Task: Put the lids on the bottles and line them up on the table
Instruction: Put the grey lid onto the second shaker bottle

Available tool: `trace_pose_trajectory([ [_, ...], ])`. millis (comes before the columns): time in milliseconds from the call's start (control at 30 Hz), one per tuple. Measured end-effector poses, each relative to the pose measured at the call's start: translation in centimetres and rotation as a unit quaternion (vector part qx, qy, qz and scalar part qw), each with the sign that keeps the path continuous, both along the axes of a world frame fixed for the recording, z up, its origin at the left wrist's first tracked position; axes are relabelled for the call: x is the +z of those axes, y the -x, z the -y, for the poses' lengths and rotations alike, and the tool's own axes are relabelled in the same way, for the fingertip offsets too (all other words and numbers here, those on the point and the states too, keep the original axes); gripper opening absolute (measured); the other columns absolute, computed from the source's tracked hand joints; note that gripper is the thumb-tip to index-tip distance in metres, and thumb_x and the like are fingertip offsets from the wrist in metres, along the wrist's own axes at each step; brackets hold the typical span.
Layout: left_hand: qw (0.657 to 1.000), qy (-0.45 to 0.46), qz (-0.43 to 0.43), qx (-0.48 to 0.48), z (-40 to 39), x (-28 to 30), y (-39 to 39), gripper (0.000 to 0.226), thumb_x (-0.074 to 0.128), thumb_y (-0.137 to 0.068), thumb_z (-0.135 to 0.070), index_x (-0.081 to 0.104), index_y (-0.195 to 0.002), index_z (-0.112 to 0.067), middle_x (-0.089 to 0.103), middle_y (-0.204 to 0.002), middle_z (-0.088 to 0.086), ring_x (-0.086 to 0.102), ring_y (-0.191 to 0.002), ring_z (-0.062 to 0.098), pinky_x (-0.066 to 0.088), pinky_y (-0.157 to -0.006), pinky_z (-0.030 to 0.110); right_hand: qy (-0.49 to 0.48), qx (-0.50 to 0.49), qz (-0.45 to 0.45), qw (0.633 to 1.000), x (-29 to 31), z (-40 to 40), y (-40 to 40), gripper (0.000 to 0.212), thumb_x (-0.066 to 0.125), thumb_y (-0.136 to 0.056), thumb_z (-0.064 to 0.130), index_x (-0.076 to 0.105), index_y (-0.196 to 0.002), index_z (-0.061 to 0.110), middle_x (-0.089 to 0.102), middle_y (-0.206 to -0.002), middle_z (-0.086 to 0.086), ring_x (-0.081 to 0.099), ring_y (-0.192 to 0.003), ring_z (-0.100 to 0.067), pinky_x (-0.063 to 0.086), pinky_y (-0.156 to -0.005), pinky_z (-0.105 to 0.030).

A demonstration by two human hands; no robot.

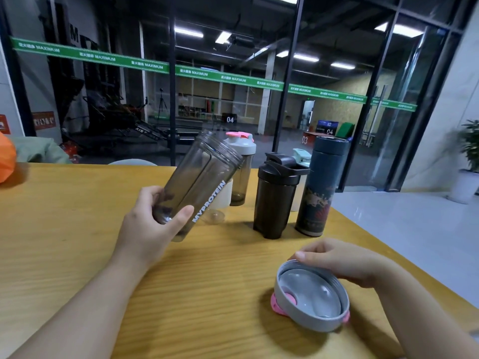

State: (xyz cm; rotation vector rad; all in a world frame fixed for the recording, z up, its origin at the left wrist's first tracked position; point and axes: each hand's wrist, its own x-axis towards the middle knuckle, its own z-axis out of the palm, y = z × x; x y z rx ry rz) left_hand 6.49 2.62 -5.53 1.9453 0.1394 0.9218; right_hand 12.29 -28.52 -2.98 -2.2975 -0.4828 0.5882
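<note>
My left hand [153, 224] grips the base of a clear smoky shaker bottle [199, 182] marked MYPROTEIN, held tilted above the wooden table [77, 242] with its open mouth pointing up and right. My right hand [344, 260] holds the rim of a grey lid with pink trim [311, 299], inner side facing up, low over the table near its front right. Behind stand a lidded smoky bottle with a grey and pink lid [241, 161], a black lidded shaker [274, 195] and a tall dark blue flask [318, 187].
A small clear cup or lid [216, 216] lies on the table behind the tilted bottle. A pale bottle with a mint lid [300, 156] stands partly hidden behind the black shaker. An orange bag [6, 161] sits at the far left. The table's right edge runs close to the flask.
</note>
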Motion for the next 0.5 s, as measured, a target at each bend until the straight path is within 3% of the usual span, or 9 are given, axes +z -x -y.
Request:
trace_pose_trajectory([
  [167, 0.999, -0.018, -0.017, -0.022, 0.0, -0.1, -0.1, 0.053, 0.064, -0.063, -0.053, 0.047, -0.107, -0.029, 0.061, -0.098, -0.019, 0.056, -0.082, -0.015, 0.039, -0.063, 0.013, 0.052, 0.022, -0.024, 0.998, 0.3, 0.2, -0.2, 0.033, 0.066, -0.084, 0.045, 0.071, -0.102, 0.017, 0.074, -0.103, -0.001, 0.068, -0.097, -0.016, 0.055, -0.086, -0.031],
  [267, 0.999, -0.031, -0.025, -0.025, 0.0, -0.2, -0.1, 0.057, 0.064, -0.060, -0.060, 0.048, -0.106, -0.031, 0.062, -0.096, -0.018, 0.059, -0.083, -0.006, 0.041, -0.065, 0.016, 0.055, 0.012, -0.029, 0.998, 0.6, 0.1, -0.4, 0.027, 0.064, -0.088, 0.039, 0.071, -0.094, 0.014, 0.073, -0.092, -0.002, 0.068, -0.083, -0.014, 0.054, -0.070, -0.026],
  [400, 0.998, -0.051, -0.032, -0.028, -0.1, -0.4, -0.2, 0.057, 0.065, -0.060, -0.060, 0.049, -0.107, -0.031, 0.063, -0.096, -0.018, 0.059, -0.087, -0.001, 0.043, -0.066, 0.019, -0.030, -0.017, -0.007, 0.999, 1.2, -0.5, -0.3, 0.024, 0.060, -0.091, 0.034, 0.066, -0.084, 0.012, 0.065, -0.074, -0.002, 0.062, -0.063, -0.010, 0.048, -0.056, -0.022],
  [500, 0.997, -0.059, -0.029, -0.026, -0.2, -0.4, -0.2, 0.057, 0.070, -0.062, -0.057, 0.048, -0.108, -0.031, 0.062, -0.096, -0.020, 0.058, -0.087, -0.002, 0.042, -0.066, 0.018, -0.130, -0.055, 0.012, 0.990, 1.2, -1.5, -0.3, 0.031, 0.056, -0.091, 0.038, 0.063, -0.091, 0.008, 0.066, -0.080, -0.009, 0.062, -0.070, -0.018, 0.049, -0.060, -0.024],
])
